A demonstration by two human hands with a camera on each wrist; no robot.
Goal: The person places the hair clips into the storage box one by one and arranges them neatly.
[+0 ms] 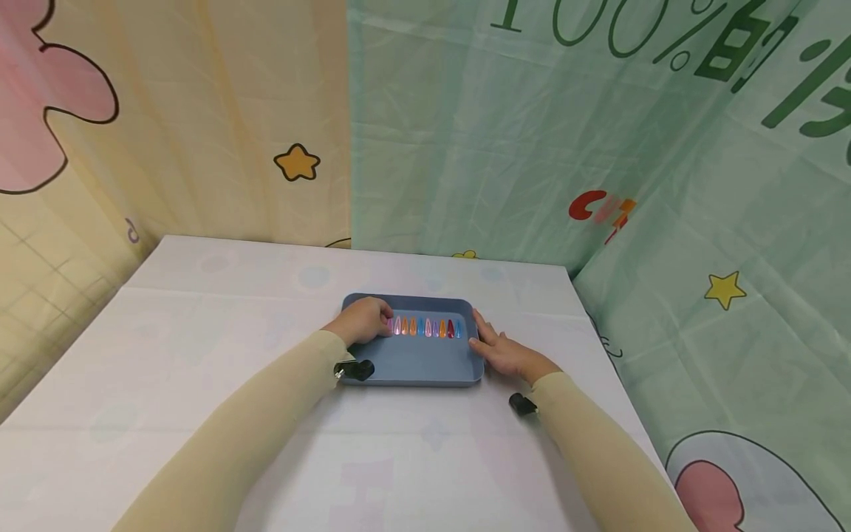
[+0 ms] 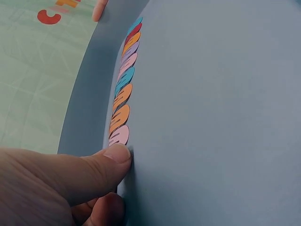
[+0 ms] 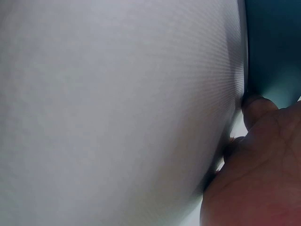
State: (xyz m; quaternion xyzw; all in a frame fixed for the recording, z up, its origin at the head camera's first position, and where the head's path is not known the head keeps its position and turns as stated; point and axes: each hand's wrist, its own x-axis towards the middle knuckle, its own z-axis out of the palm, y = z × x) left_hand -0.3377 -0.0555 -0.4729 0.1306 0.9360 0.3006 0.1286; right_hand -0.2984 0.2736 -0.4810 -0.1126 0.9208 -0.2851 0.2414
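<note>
A blue-grey rectangular tray [image 1: 412, 373] lies on the table with a row of colourful snap hair clips [image 1: 428, 327] across its far half. My left hand [image 1: 362, 321] reaches over the tray's left side to the row's left end. There its thumb and fingers pinch a purplish hair clip [image 1: 390, 326], mostly covered by the fingertips. In the left wrist view the thumb sits right beside a pink hair clip [image 2: 120, 134], with orange, blue, purple and red ones beyond. My right hand [image 1: 508, 355] rests against the tray's right edge, fingers extended along it and thumb at the rim.
A white patterned cloth covers the table [image 1: 425, 458]. Printed curtains [image 1: 465, 148] stand behind the table and along its sides. A small black device [image 1: 359, 369] is strapped at the left wrist, another black device [image 1: 521, 404] at the right.
</note>
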